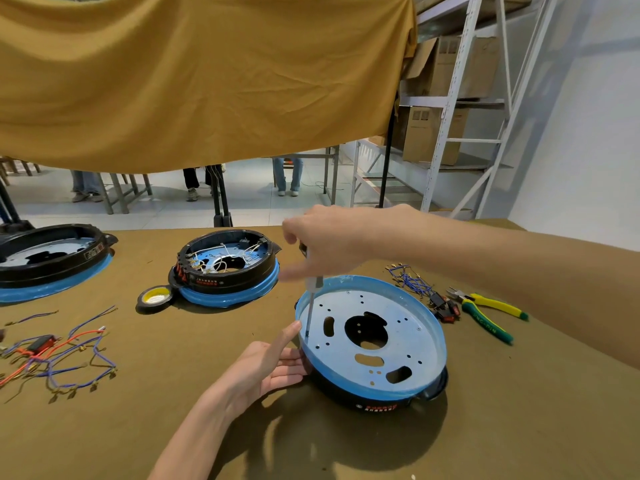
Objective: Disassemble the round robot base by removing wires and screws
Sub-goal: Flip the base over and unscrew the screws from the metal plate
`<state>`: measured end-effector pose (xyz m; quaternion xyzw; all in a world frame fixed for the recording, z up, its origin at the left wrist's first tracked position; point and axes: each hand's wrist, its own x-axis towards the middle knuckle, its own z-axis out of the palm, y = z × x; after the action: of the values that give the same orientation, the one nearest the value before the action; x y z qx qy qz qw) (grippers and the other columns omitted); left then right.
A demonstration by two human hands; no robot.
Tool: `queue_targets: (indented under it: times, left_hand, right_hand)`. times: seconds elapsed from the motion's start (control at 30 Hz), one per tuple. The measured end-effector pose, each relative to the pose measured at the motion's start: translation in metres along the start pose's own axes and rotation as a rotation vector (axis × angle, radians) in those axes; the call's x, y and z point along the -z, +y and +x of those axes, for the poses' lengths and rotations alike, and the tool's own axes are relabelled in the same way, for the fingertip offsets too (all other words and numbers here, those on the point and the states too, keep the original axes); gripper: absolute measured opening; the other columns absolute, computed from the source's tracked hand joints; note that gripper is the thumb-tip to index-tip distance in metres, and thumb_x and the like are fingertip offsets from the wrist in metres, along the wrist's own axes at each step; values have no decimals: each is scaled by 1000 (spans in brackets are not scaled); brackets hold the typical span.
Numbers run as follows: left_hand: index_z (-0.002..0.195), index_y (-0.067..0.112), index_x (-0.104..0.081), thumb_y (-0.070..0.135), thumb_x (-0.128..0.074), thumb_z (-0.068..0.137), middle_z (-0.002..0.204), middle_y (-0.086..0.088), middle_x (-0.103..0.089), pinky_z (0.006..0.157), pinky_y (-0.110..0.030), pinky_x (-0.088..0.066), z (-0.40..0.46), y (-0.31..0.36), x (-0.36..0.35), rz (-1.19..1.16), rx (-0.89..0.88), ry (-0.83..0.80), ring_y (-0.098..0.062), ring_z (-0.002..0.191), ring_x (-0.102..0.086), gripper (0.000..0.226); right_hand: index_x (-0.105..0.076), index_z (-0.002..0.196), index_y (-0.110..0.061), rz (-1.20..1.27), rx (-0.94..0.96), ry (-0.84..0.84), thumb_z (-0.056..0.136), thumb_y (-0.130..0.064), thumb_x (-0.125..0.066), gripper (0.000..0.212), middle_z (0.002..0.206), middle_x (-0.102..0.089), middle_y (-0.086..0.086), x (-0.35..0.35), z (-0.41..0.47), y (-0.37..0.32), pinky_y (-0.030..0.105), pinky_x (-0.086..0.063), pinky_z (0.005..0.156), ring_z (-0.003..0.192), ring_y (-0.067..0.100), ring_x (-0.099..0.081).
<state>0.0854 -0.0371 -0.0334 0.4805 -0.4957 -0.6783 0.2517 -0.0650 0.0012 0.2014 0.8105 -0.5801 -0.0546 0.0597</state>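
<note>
Step in hand: screw removal on the near round base (372, 341), which sits on the counter (242, 427) at about 5 o'clock from the middle of the view, blue rim up, no wires left inside it.

Right hand (325, 242) is curled around the handle of a screwdriver (311, 303), shaft nearly upright, tip set down on the plate at the rim's 9 o'clock edge. The fingers are blurred, so I judge it to be turning.

Left hand (273, 367) has its fingers straight, pressed flat against the outer wall of the base at 9 o'clock, steadying it.

Pulled wires (62, 355) lie at 9 o'clock; pliers (485, 310) at 3 o'clock; a second, still-wired base (225, 268) at 11 o'clock.

Next move, as I judge it: keep the tip seated and the base braced until the screw frees, then lift the screw clear.
</note>
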Motion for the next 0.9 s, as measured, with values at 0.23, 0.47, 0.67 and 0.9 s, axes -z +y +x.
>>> queue_targets:
  times: [0.23, 0.47, 0.67, 0.9]
  left_hand:
    - [112, 0, -68, 76, -80, 51, 94, -13, -81, 71, -31, -64, 0, 1, 0, -1, 15, 1, -25, 90, -80, 98]
    - [113, 0, -68, 74, -79, 51, 94, -12, -81, 77, -33, -65, -2, 1, -1, -2, -8, 3, -25, 90, -80, 97]
    - [111, -1, -68, 73, -79, 47, 93, -14, -81, 76, -33, -65, -2, 3, -2, -5, 14, 8, -26, 89, -80, 99]
    - [112, -2, -68, 74, -78, 51, 94, -14, -81, 79, -34, -65, -4, 3, -2, 2, 4, 5, -26, 90, -80, 98]
  right_hand:
    - [-61, 107, -19, 104, 145, -74, 81, -21, -83, 34, 85, -51, -11, 9, -2, -6, 22, -37, 57, 75, 8, -52]
    - [-59, 95, -9, -212, -7, 74, 98, -62, -50, 53, 74, -53, 1, -2, -1, -6, 28, -31, 46, 60, 19, -52]
    - [-57, 119, -20, 263, 126, -53, 80, -21, -84, 47, 89, -61, -10, 6, -2, -2, 18, -37, 56, 73, -2, -53]
    - [-59, 82, -13, -67, 15, 48, 99, -56, -53, 46, 70, -57, 1, 3, 1, -5, 28, -36, 49, 59, 16, -53]
